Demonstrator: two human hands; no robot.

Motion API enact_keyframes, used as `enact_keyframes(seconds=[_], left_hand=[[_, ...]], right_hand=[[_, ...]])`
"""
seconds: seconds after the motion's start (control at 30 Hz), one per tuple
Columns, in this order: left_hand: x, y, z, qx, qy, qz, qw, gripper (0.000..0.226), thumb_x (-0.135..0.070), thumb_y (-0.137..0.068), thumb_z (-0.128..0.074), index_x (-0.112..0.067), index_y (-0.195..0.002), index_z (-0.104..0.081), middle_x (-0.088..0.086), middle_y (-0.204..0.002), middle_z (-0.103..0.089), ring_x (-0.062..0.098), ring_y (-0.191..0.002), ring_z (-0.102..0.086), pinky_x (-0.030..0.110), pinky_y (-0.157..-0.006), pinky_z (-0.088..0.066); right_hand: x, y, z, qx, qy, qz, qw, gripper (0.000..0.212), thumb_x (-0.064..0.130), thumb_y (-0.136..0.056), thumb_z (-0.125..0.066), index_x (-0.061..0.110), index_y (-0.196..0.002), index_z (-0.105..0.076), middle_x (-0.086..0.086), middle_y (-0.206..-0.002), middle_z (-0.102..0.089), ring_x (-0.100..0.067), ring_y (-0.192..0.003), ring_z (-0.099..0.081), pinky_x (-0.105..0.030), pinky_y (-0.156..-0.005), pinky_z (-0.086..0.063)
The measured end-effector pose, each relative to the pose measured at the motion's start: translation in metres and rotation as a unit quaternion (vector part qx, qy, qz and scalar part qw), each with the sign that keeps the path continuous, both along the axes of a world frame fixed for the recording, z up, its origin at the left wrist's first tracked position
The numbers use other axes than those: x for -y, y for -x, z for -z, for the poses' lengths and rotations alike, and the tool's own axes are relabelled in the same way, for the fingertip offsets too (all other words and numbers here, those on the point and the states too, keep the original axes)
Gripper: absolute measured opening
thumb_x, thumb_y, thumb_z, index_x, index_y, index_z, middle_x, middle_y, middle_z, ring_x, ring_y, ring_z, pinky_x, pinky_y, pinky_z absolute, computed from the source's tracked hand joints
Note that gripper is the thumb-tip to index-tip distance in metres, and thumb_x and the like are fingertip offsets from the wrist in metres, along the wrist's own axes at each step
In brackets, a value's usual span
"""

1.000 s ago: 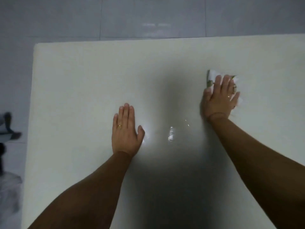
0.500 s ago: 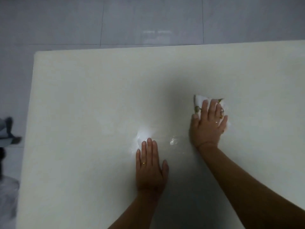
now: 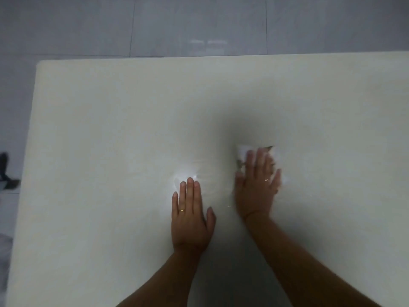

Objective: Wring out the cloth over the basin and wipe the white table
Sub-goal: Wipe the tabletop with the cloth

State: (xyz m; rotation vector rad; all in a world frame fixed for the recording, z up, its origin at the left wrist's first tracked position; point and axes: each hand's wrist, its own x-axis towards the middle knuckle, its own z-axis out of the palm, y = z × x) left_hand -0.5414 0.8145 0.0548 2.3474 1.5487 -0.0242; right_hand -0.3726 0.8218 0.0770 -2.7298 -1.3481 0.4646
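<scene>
The white table (image 3: 99,140) fills most of the view. My right hand (image 3: 256,187) presses flat on a small white cloth (image 3: 241,152) with a dark pattern, right of the table's middle; the hand is blurred by motion and covers most of the cloth. My left hand (image 3: 191,214) lies flat on the tabletop just to the left, fingers together, holding nothing. A wet shiny patch (image 3: 183,173) lies by the left fingertips. No basin is in view.
Grey floor tiles (image 3: 199,25) lie beyond the table's far edge and along its left edge. A dark object (image 3: 5,171) stands on the floor at the far left. My shadow darkens the table between my arms.
My right hand has drawn the cloth toward me and leftward across the table. My left hand slid right and nearer, staying flat on the surface.
</scene>
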Motion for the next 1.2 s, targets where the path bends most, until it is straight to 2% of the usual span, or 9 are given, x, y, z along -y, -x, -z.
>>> enact_keyframes(seconds=[0.1, 0.2, 0.37, 0.5, 0.6, 0.73, 0.83, 1.07, 1.2], left_hand=[[0.000, 0.000, 0.000, -0.016, 0.002, -0.001, 1.000, 0.068, -0.042, -0.091, -0.033, -0.006, -0.149, -0.026, 0.013, -0.157, -0.021, 0.027, -0.147, -0.014, 0.044, -0.119, -0.013], [-0.001, 0.000, 0.000, -0.021, -0.002, -0.003, 1.000, 0.066, -0.044, -0.094, -0.025, -0.007, -0.149, -0.025, 0.012, -0.157, -0.023, 0.026, -0.147, -0.015, 0.042, -0.119, -0.011], [0.000, -0.001, 0.000, -0.007, -0.014, -0.002, 1.000, 0.065, -0.036, -0.091, -0.030, -0.005, -0.148, -0.029, 0.013, -0.156, -0.026, 0.026, -0.147, -0.016, 0.041, -0.120, -0.011], [0.002, 0.000, 0.003, 0.002, -0.022, -0.007, 1.000, 0.064, -0.034, -0.092, -0.031, -0.006, -0.149, -0.026, 0.012, -0.157, -0.022, 0.024, -0.148, -0.012, 0.042, -0.120, -0.011], [0.001, -0.001, 0.002, 0.011, -0.025, -0.008, 1.000, 0.063, -0.033, -0.092, -0.031, -0.005, -0.148, -0.027, 0.013, -0.157, -0.024, 0.026, -0.147, -0.014, 0.042, -0.120, -0.011], [0.004, 0.001, 0.000, 0.016, -0.020, -0.010, 1.000, 0.060, -0.032, -0.095, -0.028, -0.007, -0.149, -0.025, 0.013, -0.157, -0.023, 0.024, -0.147, -0.012, 0.039, -0.121, -0.007], [0.003, 0.000, -0.008, 0.032, -0.019, -0.010, 0.999, 0.058, -0.028, -0.095, -0.025, -0.006, -0.148, -0.027, 0.013, -0.156, -0.025, 0.024, -0.147, -0.015, 0.039, -0.120, -0.006], [0.075, 0.028, -0.014, 0.061, -0.007, -0.015, 0.998, 0.058, -0.028, -0.094, -0.032, -0.006, -0.148, -0.029, 0.012, -0.156, -0.025, 0.026, -0.146, -0.018, 0.040, -0.120, -0.009], [0.127, 0.042, -0.007, 0.043, 0.012, 0.013, 0.999, 0.058, -0.028, -0.091, -0.036, -0.004, -0.145, -0.036, 0.012, -0.154, -0.028, 0.028, -0.144, -0.026, 0.046, -0.116, -0.021]], right_hand=[[0.015, 0.037, -0.005, 0.007, -0.002, -0.139, 0.990, 0.057, 0.040, -0.091, -0.030, 0.017, -0.143, -0.037, -0.009, -0.152, -0.033, -0.029, -0.141, -0.028, -0.056, -0.111, -0.017], [0.012, 0.023, -0.004, 0.019, -0.021, -0.155, 0.988, 0.053, 0.047, -0.091, -0.033, 0.015, -0.129, -0.052, -0.012, -0.145, -0.045, -0.032, -0.137, -0.035, -0.054, -0.112, -0.017], [0.008, -0.006, 0.001, 0.012, -0.022, -0.244, 0.970, 0.054, 0.041, -0.094, -0.029, 0.015, -0.140, -0.042, -0.011, -0.151, -0.035, -0.033, -0.140, -0.029, -0.053, -0.114, -0.019], [0.036, -0.064, 0.006, 0.027, -0.019, -0.086, 0.996, 0.058, 0.039, -0.095, -0.020, 0.015, -0.147, -0.028, -0.010, -0.157, -0.020, -0.027, -0.146, -0.015, -0.048, -0.117, -0.009], [0.035, -0.028, 0.008, 0.033, -0.026, 0.013, 0.999, 0.058, 0.033, -0.095, -0.032, 0.011, -0.148, -0.023, -0.009, -0.158, -0.016, -0.028, -0.146, -0.009, -0.051, -0.116, 0.000], [0.045, 0.053, 0.004, 0.037, -0.030, -0.154, 0.987, 0.055, 0.027, -0.093, -0.042, 0.012, -0.145, -0.032, -0.009, -0.153, -0.030, -0.033, -0.142, -0.024, -0.058, -0.112, -0.014], [0.066, 0.023, 0.004, 0.028, -0.034, -0.254, 0.966, 0.055, 0.024, -0.092, -0.051, 0.014, -0.144, -0.035, -0.008, -0.153, -0.032, -0.031, -0.142, -0.026, -0.057, -0.112, -0.017], [0.093, -0.010, 0.003, 0.022, -0.013, 0.076, 0.997, 0.059, 0.033, -0.092, -0.025, 0.019, -0.149, -0.022, -0.005, -0.158, -0.015, -0.024, -0.147, -0.008, -0.052, -0.116, -0.002], [0.099, 0.083, 0.002, 0.043, -0.013, -0.109, 0.993, 0.055, 0.031, -0.091, -0.028, 0.018, -0.144, -0.036, -0.007, -0.152, -0.034, -0.031, -0.141, -0.026, -0.060, -0.110, -0.019]])
